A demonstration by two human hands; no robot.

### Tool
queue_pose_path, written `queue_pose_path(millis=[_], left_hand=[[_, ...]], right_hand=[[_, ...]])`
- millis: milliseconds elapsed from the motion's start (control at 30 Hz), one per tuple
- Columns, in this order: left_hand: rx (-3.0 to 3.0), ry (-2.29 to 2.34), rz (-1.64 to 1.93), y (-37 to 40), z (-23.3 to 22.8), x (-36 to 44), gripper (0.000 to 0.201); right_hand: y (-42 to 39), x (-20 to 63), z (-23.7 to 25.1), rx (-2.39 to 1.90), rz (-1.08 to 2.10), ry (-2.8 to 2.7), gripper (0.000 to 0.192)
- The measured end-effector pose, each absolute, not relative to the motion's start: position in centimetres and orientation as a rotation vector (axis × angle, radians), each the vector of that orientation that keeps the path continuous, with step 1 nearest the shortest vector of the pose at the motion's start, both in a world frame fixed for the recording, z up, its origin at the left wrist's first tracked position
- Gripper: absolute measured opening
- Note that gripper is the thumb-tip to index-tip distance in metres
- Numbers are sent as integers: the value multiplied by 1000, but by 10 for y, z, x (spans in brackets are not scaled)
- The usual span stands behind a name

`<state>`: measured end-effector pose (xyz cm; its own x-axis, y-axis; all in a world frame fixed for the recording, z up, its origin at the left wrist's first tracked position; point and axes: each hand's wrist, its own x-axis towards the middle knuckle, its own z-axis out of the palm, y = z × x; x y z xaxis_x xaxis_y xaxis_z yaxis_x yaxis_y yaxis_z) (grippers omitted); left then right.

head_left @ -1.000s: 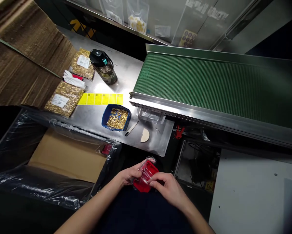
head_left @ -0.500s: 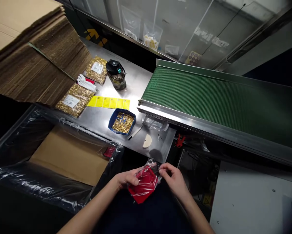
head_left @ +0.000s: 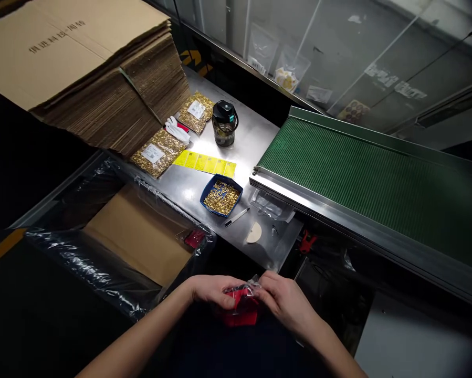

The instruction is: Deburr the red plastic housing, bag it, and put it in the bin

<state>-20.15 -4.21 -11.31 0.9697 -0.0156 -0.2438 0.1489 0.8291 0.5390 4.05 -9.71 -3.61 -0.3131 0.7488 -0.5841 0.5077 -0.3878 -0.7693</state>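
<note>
Low in front of my body, a flat red part in a clear plastic bag is between my two hands. My left hand grips its left side, thumb on top and fingers underneath. My right hand pinches the clear plastic at the bag's upper right end, fingers closed. What kind of part is inside the bag I cannot tell. Beyond my hands, a blue tray of small brass-coloured pieces sits on the metal table, with a pen and a pale half-round disc nearby.
At left stands a box lined with dark plastic, another red bagged part inside. Stacked cardboard, bags of brass pieces, yellow labels and a dark jug are behind. A green conveyor belt runs right.
My view has swung left, so the table things appear further right. The red bagged part has tilted and shows less of its face. My right hand has closed in on the bag's end.
</note>
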Motion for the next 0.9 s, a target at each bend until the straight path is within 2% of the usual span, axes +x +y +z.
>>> queue_pose_path(millis=[100, 267, 367, 433, 500, 667, 800, 900], left_hand=[[631, 278, -35, -47, -98, -211, 77], [753, 463, 123, -63, -70, -248, 98], [817, 601, 220, -72, -73, -291, 91], [836, 845, 216, -72, -90, -329, 82], [850, 1280, 295, -63, -120, -368, 83], [949, 1939, 310, -8, -219, -422, 73], [1047, 2001, 256, 26, -282, -398, 45], [1110, 1946, 270, 37, -302, -374, 34]], right_hand=[[-96, 37, -39, -1750, 1973, -1219, 45], [-102, 2, -70, -1647, 2314, -754, 54], [-111, -29, -98, -1661, 2370, -534, 53], [-116, -43, -114, -1694, 2330, -449, 54], [-122, -46, -124, -1710, 2259, -414, 54], [-139, -19, -138, -1784, 2090, -429, 50], [-158, 8, -151, -1964, 1953, -397, 50], [-171, 23, -160, -2053, 1882, -376, 48]])
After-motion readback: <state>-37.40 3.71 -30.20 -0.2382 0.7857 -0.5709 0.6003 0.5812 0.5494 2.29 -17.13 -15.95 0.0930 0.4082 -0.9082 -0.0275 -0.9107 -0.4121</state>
